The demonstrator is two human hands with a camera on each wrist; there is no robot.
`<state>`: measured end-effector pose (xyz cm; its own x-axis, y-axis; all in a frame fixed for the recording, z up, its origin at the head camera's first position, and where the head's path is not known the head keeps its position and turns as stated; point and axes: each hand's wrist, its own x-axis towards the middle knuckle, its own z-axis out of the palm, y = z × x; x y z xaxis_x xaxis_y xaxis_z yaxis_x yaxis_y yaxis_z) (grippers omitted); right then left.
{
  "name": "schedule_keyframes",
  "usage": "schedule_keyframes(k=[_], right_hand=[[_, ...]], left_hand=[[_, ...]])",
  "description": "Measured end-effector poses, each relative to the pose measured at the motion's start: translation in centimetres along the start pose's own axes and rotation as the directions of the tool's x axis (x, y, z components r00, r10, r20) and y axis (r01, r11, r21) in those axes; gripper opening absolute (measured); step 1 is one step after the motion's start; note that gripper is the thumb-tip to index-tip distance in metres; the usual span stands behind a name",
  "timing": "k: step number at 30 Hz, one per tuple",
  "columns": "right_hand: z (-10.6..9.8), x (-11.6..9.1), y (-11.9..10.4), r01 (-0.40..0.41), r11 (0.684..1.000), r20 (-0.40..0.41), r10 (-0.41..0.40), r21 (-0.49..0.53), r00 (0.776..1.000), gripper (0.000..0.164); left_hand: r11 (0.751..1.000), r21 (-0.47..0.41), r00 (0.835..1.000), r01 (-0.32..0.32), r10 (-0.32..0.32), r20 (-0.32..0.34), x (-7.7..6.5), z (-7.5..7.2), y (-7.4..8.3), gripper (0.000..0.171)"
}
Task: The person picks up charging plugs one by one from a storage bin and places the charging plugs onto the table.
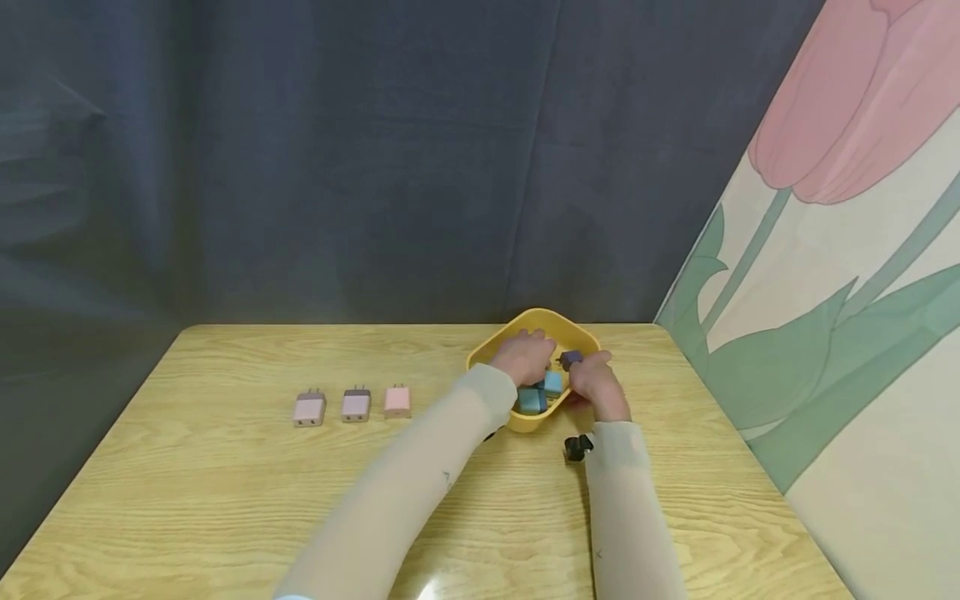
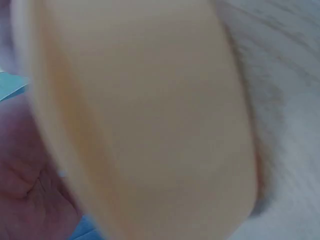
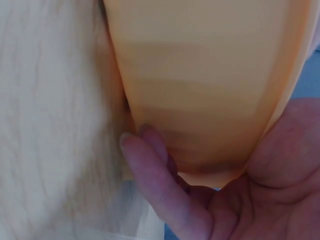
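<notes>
A yellow basket (image 1: 542, 315) stands near the table's far edge, holding several plug-in chargers, among them a light blue charger (image 1: 552, 383), a teal charger (image 1: 531, 401) and a dark purple charger (image 1: 571, 358). My left hand (image 1: 525, 357) reaches down inside it; what its fingertips touch is hidden. On the basket's right side my right hand (image 1: 597, 379) grips the wall, and the right wrist view shows its fingers (image 3: 155, 180) curled against the outside. Seen from the left wrist, the basket wall (image 2: 150, 115) covers most of the left hand (image 2: 32, 180).
Left of the basket, a lavender charger (image 1: 310, 409), a second lavender charger (image 1: 356, 405) and a pink charger (image 1: 397, 402) lie in a row on the wooden table (image 1: 225, 500). A dark curtain (image 1: 375, 167) hangs behind; a tulip-patterned panel (image 1: 825, 333) borders the right.
</notes>
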<state>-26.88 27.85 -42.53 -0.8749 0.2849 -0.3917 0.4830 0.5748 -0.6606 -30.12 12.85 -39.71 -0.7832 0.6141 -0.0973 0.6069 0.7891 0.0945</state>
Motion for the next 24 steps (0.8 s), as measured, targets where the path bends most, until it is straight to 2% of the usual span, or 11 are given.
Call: schedule_keyframes(k=[2,5,9,15,24], right_hand=[[-0.01,-0.08,-0.10,0.005,1.000,0.004,-0.005,-0.020,1.000,0.074],[-0.05,-0.13,-0.16,0.011,1.000,0.008,-0.011,-0.015,1.000,0.074],[-0.15,-0.04,-0.09,0.017,1.000,0.012,-0.017,0.024,1.000,0.073],[-0.19,0.04,0.15,0.025,1.000,0.003,-0.025,0.017,1.000,0.074],[-0.22,-0.17,0.11,0.016,1.000,-0.003,-0.017,-0.009,1.000,0.073]], left_hand=[[1.000,0.003,1.000,0.009,-0.009,-0.010,-0.02,0.34,-0.07,0.032],[1.000,-0.023,1.000,0.011,-0.011,-0.002,-0.28,0.37,-0.14,0.030],[0.999,-0.037,0.999,0.019,-0.018,0.028,-0.50,0.27,-0.09,0.029],[0.999,-0.039,0.998,0.023,-0.020,0.063,-0.35,0.59,0.04,0.024],[0.999,-0.034,0.999,0.023,-0.022,0.038,-0.45,1.01,-0.09,0.026]])
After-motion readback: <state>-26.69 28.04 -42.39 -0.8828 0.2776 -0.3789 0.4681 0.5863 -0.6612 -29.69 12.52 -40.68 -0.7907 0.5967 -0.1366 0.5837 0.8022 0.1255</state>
